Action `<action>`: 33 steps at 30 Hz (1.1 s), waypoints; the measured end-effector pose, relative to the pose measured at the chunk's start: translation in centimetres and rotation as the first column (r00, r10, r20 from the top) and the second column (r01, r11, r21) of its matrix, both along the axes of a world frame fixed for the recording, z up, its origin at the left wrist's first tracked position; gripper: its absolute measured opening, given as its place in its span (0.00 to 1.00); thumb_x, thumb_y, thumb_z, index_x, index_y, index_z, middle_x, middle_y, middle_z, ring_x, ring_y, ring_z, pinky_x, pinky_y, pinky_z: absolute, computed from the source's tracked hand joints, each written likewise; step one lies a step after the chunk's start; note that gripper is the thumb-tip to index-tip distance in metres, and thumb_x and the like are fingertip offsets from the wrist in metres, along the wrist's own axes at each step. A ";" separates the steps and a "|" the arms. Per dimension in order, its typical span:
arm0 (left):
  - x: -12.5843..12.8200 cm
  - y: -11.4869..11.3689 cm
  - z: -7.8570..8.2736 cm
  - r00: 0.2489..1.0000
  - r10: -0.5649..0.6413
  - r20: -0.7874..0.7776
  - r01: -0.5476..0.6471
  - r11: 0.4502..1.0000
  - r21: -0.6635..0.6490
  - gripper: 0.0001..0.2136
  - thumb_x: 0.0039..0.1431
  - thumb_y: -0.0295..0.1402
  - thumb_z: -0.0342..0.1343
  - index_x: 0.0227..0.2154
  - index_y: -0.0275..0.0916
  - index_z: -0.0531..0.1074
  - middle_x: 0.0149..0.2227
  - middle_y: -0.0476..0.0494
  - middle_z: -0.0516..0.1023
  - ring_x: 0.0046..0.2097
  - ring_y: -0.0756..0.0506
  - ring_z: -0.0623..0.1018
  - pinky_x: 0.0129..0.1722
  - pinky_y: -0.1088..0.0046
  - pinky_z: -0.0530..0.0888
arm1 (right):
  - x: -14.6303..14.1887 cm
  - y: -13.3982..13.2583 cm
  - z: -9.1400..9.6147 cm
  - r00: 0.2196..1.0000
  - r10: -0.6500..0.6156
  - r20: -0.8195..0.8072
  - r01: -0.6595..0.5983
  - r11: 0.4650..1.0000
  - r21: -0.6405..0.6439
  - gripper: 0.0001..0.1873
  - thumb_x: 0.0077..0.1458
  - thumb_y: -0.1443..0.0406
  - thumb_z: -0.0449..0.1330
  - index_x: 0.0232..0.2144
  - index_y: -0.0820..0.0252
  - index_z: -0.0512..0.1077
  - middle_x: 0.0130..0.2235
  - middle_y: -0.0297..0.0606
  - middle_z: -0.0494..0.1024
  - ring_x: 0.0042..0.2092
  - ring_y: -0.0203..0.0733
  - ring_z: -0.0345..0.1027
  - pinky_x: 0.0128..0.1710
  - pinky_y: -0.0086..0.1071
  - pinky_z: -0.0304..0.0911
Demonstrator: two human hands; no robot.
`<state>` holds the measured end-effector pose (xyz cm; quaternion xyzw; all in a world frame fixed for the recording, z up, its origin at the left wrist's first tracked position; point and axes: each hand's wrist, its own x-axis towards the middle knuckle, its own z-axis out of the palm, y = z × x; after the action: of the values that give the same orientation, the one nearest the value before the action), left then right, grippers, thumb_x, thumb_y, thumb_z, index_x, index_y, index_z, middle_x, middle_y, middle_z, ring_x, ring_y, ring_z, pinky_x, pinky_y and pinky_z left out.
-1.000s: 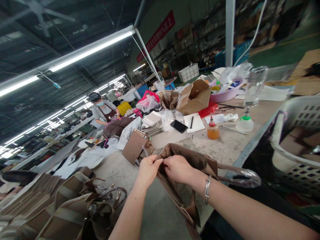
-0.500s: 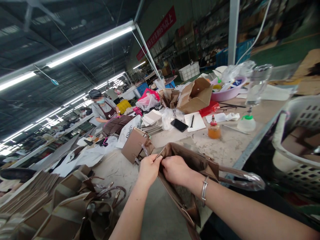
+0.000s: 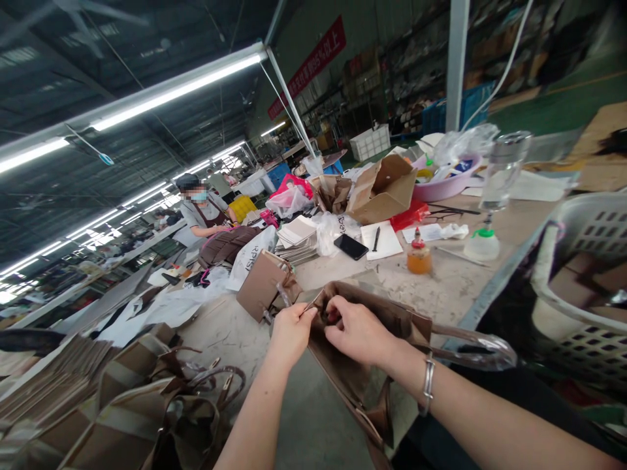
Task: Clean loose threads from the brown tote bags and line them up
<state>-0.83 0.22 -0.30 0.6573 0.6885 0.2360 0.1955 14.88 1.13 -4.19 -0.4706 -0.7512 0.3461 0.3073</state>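
A brown handbag [image 3: 337,385] lies open on the worktable in front of me, with a plastic-wrapped handle [image 3: 484,346] sticking out to the right. My left hand [image 3: 291,329] is closed, pinching the bag's upper edge between thumb and forefinger. Just inside the opening, beside that edge, my right hand [image 3: 360,329] has its fingers curled; whatever is between the fingertips is hidden. Left of the bag, a brown bag piece [image 3: 259,287] with a wrapped handle rests on the table.
Several brown bags [image 3: 132,391] are stacked at the lower left. Beyond the handbag are a phone [image 3: 351,246], an orange glue bottle [image 3: 418,258] and a green-capped bottle [image 3: 482,245]. A white basket [image 3: 563,300] stands at right. A masked co-worker [image 3: 203,209] works farther off.
My right hand has drawn slightly back and to the right from the bag's edge, its fingers now bent higher. The left hand keeps its pinch in the same place.
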 end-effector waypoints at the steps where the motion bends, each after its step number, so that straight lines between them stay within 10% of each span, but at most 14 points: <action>1: 0.0 0.0 0.0 1.000 0.001 0.004 -0.001 1.000 -0.002 0.13 0.54 0.37 0.47 0.28 0.37 0.76 0.24 0.50 0.73 0.29 0.49 0.69 0.29 0.77 0.62 | -0.1 0.0 -0.1 1.000 -0.003 -0.026 0.003 1.000 -0.003 0.09 0.50 0.63 0.57 0.36 0.58 0.66 0.31 0.33 0.74 0.30 0.35 0.67 0.29 0.26 0.57; 33: 0.3 0.1 0.2 0.998 0.015 -0.056 -0.014 1.000 0.003 0.14 0.56 0.37 0.45 0.25 0.37 0.72 0.21 0.51 0.67 0.26 0.50 0.66 0.26 0.77 0.58 | -1.6 1.3 -0.3 0.984 0.042 0.171 -0.069 0.986 0.154 0.11 0.55 0.67 0.51 0.31 0.58 0.75 0.34 0.38 0.79 0.36 0.38 0.71 0.36 0.26 0.59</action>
<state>-0.55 0.31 -0.13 0.6589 0.6982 0.2196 0.1737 13.25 2.38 -4.48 -0.4507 -0.8125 0.2527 0.2700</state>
